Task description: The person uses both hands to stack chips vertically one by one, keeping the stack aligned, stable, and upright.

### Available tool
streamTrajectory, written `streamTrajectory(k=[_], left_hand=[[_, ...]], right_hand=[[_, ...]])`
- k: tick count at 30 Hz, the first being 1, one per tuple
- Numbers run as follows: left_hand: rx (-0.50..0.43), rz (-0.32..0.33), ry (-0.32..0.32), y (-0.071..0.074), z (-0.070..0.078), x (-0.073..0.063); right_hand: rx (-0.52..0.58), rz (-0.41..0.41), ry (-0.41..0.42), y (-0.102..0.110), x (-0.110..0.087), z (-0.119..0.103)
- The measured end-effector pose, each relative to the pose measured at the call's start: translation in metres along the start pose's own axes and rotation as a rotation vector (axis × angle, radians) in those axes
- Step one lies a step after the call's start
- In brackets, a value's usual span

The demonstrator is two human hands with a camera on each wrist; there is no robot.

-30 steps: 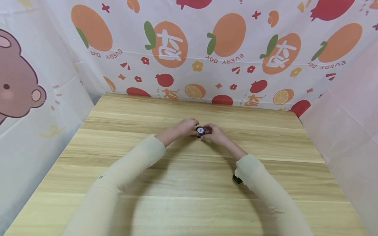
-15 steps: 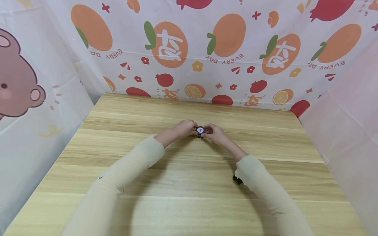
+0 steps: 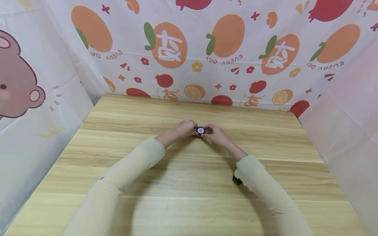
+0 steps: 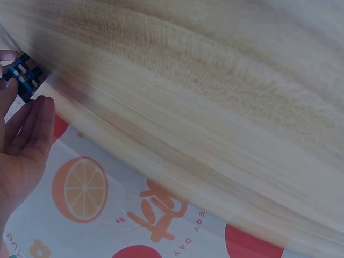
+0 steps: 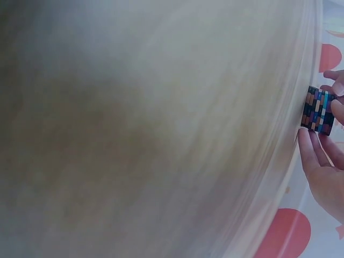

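A small stack of poker chips [image 3: 200, 130] stands near the middle of the table, its top chip dark with a white centre. From its left side my left hand [image 3: 185, 128] holds the stack with curled fingers. My right hand [image 3: 216, 134] grips the right side between thumb and fingers. In the right wrist view, the stacked chips [image 5: 317, 110] show striped, many-coloured edges, with fingertips at their ends. Only part of the stack [image 4: 24, 75] appears at the left edge of the left wrist view. Fingers cover parts of the chips.
The wooden table [image 3: 177, 183] reaches back to a fruit-print cloth [image 3: 189, 75]. A pale cloth with a bear [image 3: 17, 78] hangs at the left, a plain pinkish one [image 3: 348, 124] at the right. A small black object [image 3: 237, 180] shows beside the right sleeve, partly hidden.
My left hand's fingers have drawn in slightly against the stack. A dark purple patch between the right fingers shows less now. Both arms stay nearly in place.
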State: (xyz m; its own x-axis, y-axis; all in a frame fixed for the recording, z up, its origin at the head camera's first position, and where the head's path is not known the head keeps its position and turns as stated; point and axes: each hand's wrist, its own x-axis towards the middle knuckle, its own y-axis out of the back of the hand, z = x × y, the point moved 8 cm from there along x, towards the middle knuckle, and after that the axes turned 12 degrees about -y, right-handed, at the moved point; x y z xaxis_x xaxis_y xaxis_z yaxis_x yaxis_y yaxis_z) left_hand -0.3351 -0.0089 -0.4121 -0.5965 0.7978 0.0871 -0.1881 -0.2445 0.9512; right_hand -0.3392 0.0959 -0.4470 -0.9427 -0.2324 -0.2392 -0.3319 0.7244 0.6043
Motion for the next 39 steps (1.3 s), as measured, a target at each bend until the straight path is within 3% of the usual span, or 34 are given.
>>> streamTrajectory(k=[23,39], left_hand=[[-0.071,-0.001,0.015,-0.006,-0.006,-0.001],[-0.066,-0.017,0.044,-0.011,-0.008,0.000]], right_hand=[[-0.028,0.004,0.009,-0.001,-0.001,-0.005],[-0.028,-0.013,-0.007,-0.003,0.001,-0.004]])
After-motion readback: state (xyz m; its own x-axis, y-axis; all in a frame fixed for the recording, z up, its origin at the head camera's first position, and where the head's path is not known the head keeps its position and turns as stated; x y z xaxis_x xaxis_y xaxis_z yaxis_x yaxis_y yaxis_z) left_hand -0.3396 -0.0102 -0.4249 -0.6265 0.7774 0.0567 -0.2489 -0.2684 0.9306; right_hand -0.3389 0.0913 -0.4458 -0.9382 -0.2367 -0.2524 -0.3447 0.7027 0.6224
